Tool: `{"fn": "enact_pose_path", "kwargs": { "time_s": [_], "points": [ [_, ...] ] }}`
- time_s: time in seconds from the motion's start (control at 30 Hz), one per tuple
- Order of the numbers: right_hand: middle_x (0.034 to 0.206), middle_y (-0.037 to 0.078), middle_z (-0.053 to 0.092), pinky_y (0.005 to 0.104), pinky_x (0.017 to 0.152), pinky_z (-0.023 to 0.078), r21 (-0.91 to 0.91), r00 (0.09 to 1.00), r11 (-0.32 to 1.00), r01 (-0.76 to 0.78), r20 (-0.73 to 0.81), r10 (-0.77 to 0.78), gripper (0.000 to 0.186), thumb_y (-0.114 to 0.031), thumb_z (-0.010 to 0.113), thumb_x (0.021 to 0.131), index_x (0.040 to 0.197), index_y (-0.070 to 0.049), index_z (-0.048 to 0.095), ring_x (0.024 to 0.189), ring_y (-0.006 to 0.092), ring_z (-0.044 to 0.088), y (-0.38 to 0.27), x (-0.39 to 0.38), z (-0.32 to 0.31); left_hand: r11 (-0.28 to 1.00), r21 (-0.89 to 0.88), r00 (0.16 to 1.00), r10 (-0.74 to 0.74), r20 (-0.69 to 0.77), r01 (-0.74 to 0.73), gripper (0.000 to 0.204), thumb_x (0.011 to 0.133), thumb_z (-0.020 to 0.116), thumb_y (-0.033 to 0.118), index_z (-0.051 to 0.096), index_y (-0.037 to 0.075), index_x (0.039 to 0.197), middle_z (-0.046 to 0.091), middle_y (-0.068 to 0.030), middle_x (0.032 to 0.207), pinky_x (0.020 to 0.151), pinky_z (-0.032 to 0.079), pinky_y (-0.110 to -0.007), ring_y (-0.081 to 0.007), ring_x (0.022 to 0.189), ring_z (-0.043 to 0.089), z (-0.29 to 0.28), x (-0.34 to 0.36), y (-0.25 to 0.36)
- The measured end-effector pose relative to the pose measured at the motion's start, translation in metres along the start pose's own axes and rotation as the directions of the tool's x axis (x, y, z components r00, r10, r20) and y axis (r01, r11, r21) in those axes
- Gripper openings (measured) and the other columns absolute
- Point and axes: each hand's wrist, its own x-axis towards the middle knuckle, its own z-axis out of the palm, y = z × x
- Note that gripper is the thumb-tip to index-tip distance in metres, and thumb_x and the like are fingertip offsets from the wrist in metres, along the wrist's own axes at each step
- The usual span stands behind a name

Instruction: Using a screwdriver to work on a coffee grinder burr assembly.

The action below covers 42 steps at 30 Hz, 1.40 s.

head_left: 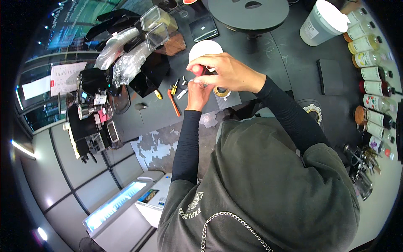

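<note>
Right hand (235, 74): drawn in narrow, thumb and fingers about a red-ended item (197, 70); palm downward. Left hand (197, 96): just below the right and meeting it at the fingers; partly covered, so its grip cannot be told. Red-ended item: between the right thumb and forefinger, above the near part of the bench (268, 54); rounded pink-red end toward the left, remainder largely hidden.

Beside the hands: one ring-shaped metal piece (222, 92), gold-brown, just right of the left hand. One white disc (205, 48), flat, beyond the fingers, partly overlapped by them.

Left of the hands, lying on the bench: one orange tool (174, 104), long and slim; one silver tool (182, 93), nearest the left hand; one yellow-ended tool (158, 95), short.

Farther off: one flat black device (204, 29), beyond the white disc; one large dark round top (252, 14); one white bucket (321, 25), lidded, far right; one dark slab (330, 77), rounded corners, nearer than the bucket; one row of bottles (373, 87), assorted colours, along the right edge.
</note>
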Motion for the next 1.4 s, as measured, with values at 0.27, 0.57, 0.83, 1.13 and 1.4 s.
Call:
{"fn": "enact_pose_path", "kwargs": {
  "time_s": [0.27, 0.57, 0.83, 1.13, 1.4],
  "points": [
    [0.104, 0.015, 0.073, 0.0383, 0.087, 0.055, -0.194, 0.989, 0.974, -0.119, -0.111, 0.098, 0.034, -0.021, 0.075, 0.09, 0.116, -0.001, 0.068, 0.094, 0.0302, 0.071, -0.025, -0.008, 0.02, 0.962, -0.225, 0.977, 0.181, 0.112, -0.153, 0.02, 0.088, 0.08, 0.013, 0.073, -0.001, 0.101, 0.071, -0.0225, 0.081, 0.062, 0.052, -0.04, -0.0307, 0.066, 0.071, -0.012, 0.01, -0.017],
    [0.114, 0.014, 0.074, 0.0365, 0.092, 0.056, -0.279, 0.907, 0.907, -0.314, -0.372, 0.2, 0.036, -0.019, 0.074, 0.091, 0.122, -0.002, 0.068, 0.105, 0.0252, 0.072, -0.038, -0.021, 0.038, 0.908, -0.375, 0.921, 0.295, 0.256, -0.186, 0.026, 0.09, 0.079, 0.018, 0.074, -0.001, 0.108, 0.077, -0.016, 0.09, 0.068, 0.056, -0.039, -0.0302, 0.082, 0.076, -0.005, 0.034, -0.011],
    [0.123, 0.014, 0.073, 0.0372, 0.099, 0.055, -0.238, 0.841, 0.886, -0.398, -0.481, 0.249, 0.039, -0.013, 0.069, 0.094, 0.131, -0.003, 0.063, 0.115, 0.0221, 0.07, -0.038, -0.017, 0.062, 0.926, -0.288, 0.931, 0.308, 0.198, -0.245, 0.021, 0.087, 0.074, 0.019, 0.077, 0.008, 0.104, 0.077, -0.0134, 0.099, 0.08, 0.056, -0.043, -0.0322, 0.09, 0.074, 0.002, 0.032, -0.029],
    [0.127, 0.012, 0.068, 0.0301, 0.096, 0.053, -0.218, 0.821, 0.859, -0.463, -0.471, 0.322, 0.04, -0.012, 0.065, 0.103, 0.141, -0.002, 0.058, 0.111, 0.015, 0.065, -0.044, -0.024, 0.075, 0.881, -0.401, 0.938, 0.324, 0.127, -0.25, 0.019, 0.092, 0.074, 0.019, 0.073, 0.002, 0.102, 0.076, -0.016, 0.092, 0.081, 0.057, -0.045, -0.0373, 0.087, 0.073, -0.021, 0.011, -0.019],
    [0.132, 0.011, 0.066, 0.0304, 0.102, 0.049, -0.187, 0.794, 0.847, -0.497, -0.491, 0.358, 0.043, -0.012, 0.067, 0.103, 0.143, 0.0, 0.056, 0.116, 0.0163, 0.064, -0.032, -0.027, 0.064, 0.849, -0.438, 0.933, 0.354, 0.057, -0.296, 0.021, 0.089, 0.076, 0.022, 0.073, 0.007, 0.102, 0.075, -0.0152, 0.088, 0.076, 0.057, -0.046, -0.037, 0.084, 0.073, -0.002, 0.019, -0.026]
  ]
}}
